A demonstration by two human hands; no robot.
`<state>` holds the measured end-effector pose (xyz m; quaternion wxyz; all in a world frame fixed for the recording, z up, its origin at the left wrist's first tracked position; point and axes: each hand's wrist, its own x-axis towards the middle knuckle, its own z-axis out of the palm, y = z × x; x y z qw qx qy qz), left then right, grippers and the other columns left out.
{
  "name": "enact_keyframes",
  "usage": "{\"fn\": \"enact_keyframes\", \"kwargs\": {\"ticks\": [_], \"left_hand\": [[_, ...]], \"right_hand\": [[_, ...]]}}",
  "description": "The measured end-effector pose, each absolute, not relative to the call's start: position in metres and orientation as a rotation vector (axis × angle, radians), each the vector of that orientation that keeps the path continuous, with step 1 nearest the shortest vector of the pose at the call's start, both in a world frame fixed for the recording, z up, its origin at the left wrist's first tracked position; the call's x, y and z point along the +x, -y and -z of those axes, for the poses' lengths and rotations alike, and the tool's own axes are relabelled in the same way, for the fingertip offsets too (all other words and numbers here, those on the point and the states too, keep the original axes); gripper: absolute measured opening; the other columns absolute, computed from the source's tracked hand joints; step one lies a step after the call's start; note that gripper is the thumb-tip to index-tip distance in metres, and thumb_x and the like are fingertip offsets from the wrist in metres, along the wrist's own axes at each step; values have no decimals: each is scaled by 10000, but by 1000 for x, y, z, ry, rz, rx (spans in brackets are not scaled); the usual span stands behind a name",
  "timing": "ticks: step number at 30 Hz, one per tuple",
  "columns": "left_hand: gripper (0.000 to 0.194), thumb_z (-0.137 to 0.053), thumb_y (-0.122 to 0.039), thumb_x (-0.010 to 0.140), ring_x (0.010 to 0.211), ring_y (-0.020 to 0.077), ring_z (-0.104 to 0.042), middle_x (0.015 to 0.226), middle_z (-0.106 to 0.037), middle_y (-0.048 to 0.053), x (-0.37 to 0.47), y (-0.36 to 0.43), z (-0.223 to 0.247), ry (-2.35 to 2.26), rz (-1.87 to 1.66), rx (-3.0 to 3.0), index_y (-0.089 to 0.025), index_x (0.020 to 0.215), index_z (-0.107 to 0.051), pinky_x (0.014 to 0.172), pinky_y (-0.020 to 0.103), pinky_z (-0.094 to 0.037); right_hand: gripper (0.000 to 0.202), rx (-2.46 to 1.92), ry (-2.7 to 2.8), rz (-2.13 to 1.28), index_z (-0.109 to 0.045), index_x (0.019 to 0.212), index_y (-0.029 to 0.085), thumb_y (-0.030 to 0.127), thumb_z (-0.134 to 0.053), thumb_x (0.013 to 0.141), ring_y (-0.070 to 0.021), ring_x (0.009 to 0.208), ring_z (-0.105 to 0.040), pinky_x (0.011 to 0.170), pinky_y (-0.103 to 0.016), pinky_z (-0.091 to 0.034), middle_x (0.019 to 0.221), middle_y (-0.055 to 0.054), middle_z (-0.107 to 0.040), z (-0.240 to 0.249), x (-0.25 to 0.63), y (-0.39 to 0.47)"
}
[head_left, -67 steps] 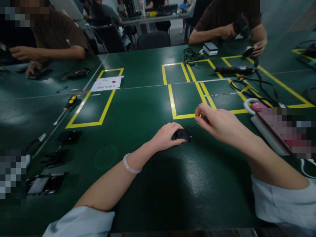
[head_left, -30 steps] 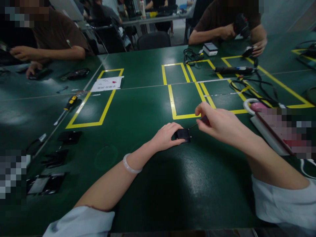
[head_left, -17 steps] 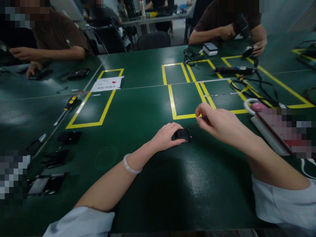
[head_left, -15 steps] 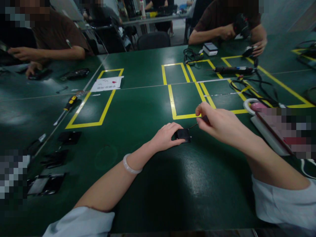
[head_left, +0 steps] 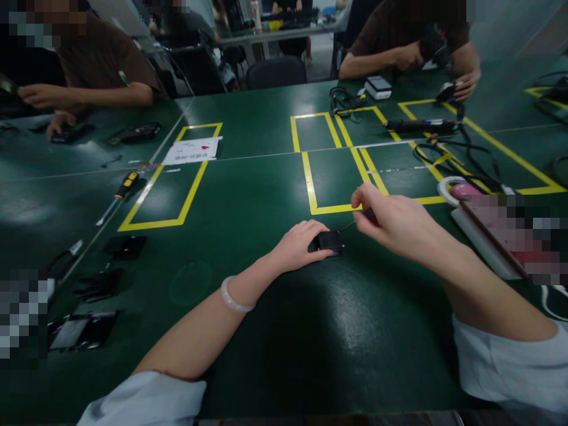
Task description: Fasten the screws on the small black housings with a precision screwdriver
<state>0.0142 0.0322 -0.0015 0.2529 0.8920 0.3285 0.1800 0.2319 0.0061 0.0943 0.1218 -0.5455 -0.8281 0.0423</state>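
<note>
My left hand [head_left: 302,245], with a pale bracelet at the wrist, is closed on a small black box [head_left: 329,241]. The box rests on the green table [head_left: 306,331], pinched between thumb and fingers; a tiny shiny stud shows on its right side. My right hand [head_left: 384,220] is just right of it, fingers curled round the dark handle of a thin-shafted tool [head_left: 348,226]. The shaft slants down to the box's upper right corner. Most of the handle is hidden in my palm, so its exact kind does not show.
To the left lie a yellow-black screwdriver [head_left: 126,188], black parts [head_left: 125,246] and a paper label [head_left: 191,150]. At right are a tape roll [head_left: 449,188], cables [head_left: 474,157] and a dark pen-shaped tool [head_left: 421,126]. Two people work across the table.
Both my hands, the box and the thin tool look unmoved. Across the table, the left person's hand has shifted slightly.
</note>
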Motion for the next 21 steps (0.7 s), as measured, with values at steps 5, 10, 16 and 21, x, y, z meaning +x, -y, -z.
{"fn": "enact_keyframes", "kwargs": {"ticks": [5, 10, 16, 21], "left_hand": [[405, -564, -483, 886, 1052, 241, -552, 1138, -596, 82, 14, -32, 1, -889, -498, 2423, -201, 1175, -525, 922, 384, -438], [414, -573, -487, 879, 1056, 246, -551, 1145, -595, 85, 14, -32, 1, -897, -486, 2429, -206, 1178, -526, 921, 391, -439], [404, -563, -497, 882, 1053, 247, -552, 1131, -598, 84, 15, -32, 0, -891, -481, 2422, -208, 1162, -529, 923, 395, -438], [406, -572, -481, 884, 1047, 238, -549, 1129, -596, 80, 14, -32, 0, -880, -496, 2434, -197, 1171, -532, 914, 378, -440]], "right_hand": [[234, -1612, 2419, -124, -486, 1048, 207, 389, -400, 928, -209, 674, -620, 558, -285, -307, 787, -41, -682, -95, 231, -6], [239, -1626, 2423, -127, -497, 1045, 208, 380, -364, 947, -203, 660, -620, 561, -284, -307, 775, -43, -688, -94, 231, -6], [212, -1571, 2399, -123, -484, 1065, 206, 321, -429, 896, -204, 682, -622, 563, -284, -323, 783, -34, -677, -93, 233, -7], [221, -1604, 2399, -143, -484, 1029, 211, 392, -402, 933, -215, 683, -624, 562, -289, -312, 793, -38, -690, -94, 232, -7]]}}
